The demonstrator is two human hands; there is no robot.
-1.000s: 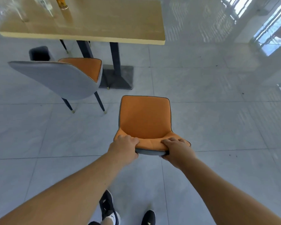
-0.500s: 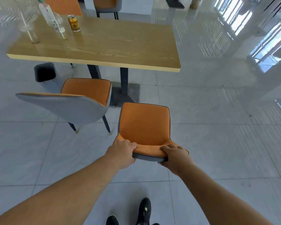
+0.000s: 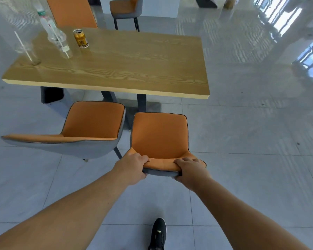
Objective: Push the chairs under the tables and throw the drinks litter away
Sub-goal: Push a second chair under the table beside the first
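Both hands grip the top edge of a chair's backrest: the left hand (image 3: 132, 166) wraps its left corner, the right hand (image 3: 189, 168) its right, fingers curled over onto the orange side. The chair (image 3: 159, 136) stands just ahead of the hands, seat facing the table (image 3: 126, 65), its front edge near the table's near edge but not yet under it. This looks like the chair-pushing step, partway in. Next calls for a straight push forward, keeping clear of the second chair (image 3: 90, 123) close on the left. Beyond, far left on the table, stand a can (image 3: 80, 39), a bottle (image 3: 50, 27) and what seem clear cups, litter yet to bin.
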